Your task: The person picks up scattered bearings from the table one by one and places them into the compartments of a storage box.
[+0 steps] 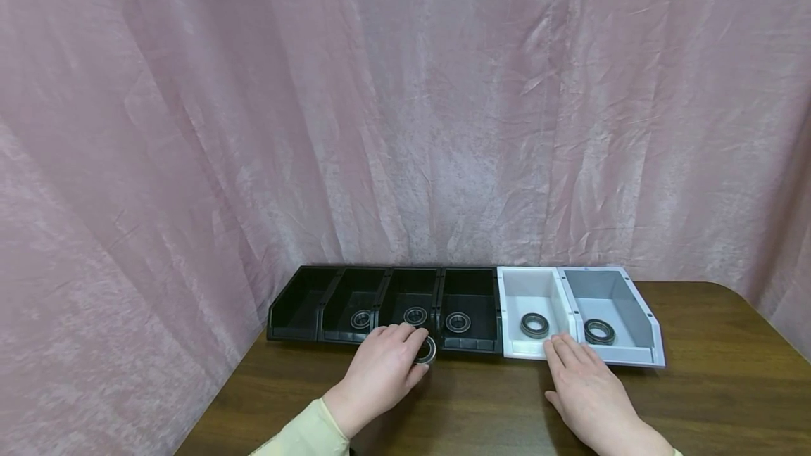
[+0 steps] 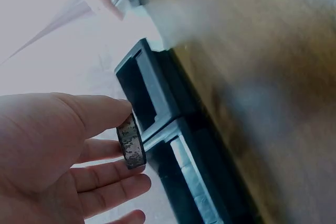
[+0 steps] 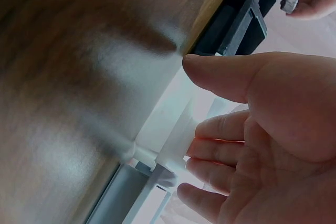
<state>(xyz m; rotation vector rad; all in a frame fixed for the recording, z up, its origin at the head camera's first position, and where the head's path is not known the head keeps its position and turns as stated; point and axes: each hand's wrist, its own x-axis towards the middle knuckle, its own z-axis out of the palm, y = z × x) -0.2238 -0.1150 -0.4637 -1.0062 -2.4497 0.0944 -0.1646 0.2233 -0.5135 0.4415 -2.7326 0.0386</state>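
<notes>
Between thumb and fingers, my left hand [image 1: 384, 366] pinches a ball bearing [image 1: 426, 351] in front of the black bins. In the left wrist view that bearing [image 2: 131, 142] is seen edge-on. My right hand [image 1: 586, 394] holds nothing; its fingers are extended at the front edges of the white bin [image 1: 516, 287] and the grey bin [image 1: 633, 308]. One bearing [image 1: 535, 325] lies in the white bin and another [image 1: 599, 331] in the grey one. Smaller bearings lie singly in three black bins, one of them [image 1: 457, 322] in the rightmost black bin [image 1: 470, 287].
Several black bins stand side by side left of the white one; the leftmost black bin [image 1: 298, 308] shows no bearing. The row sits on a brown wooden table [image 1: 481, 407]. Behind it hangs a pink curtain [image 1: 431, 125].
</notes>
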